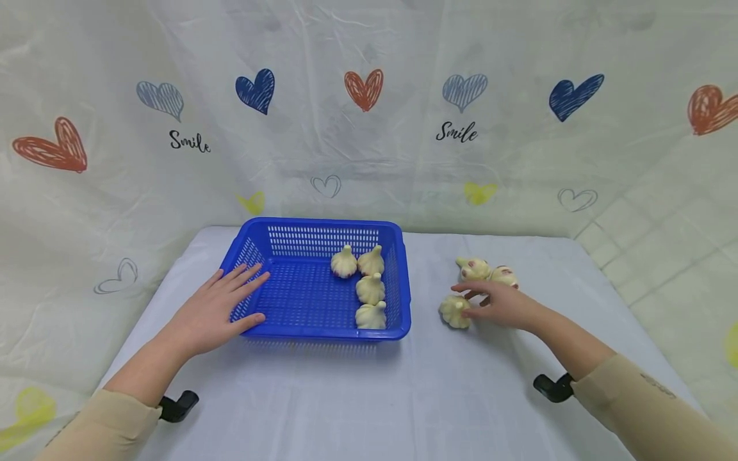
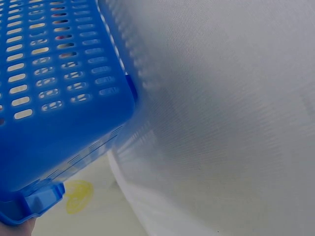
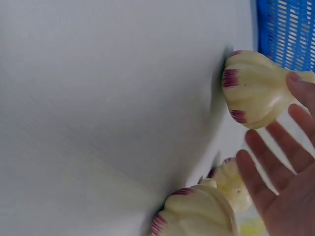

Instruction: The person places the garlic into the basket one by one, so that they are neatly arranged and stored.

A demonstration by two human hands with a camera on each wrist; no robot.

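A blue plastic basket (image 1: 323, 333) stands on the table, with several garlic bulbs (image 1: 369, 289) along its right side. Fingers spread, my left hand (image 1: 210, 314) rests at the basket's left rim; the left wrist view shows mostly the slotted basket wall (image 2: 64, 113). To the right of the basket, my right hand (image 1: 504, 306) reaches over a garlic bulb (image 1: 454, 312), thumb beside its stem. In the right wrist view, that purple-marked bulb (image 3: 258, 91) sits by the thumb, while the other fingers of the hand (image 3: 290, 187) are extended and apart.
Just behind the right hand lie two more garlic bulbs, one paler with a stem (image 1: 475, 269) and one purple-streaked (image 1: 505, 276). A white cloth covers the table (image 1: 323, 403). Behind it hangs a sheet (image 1: 403, 173) printed with hearts.
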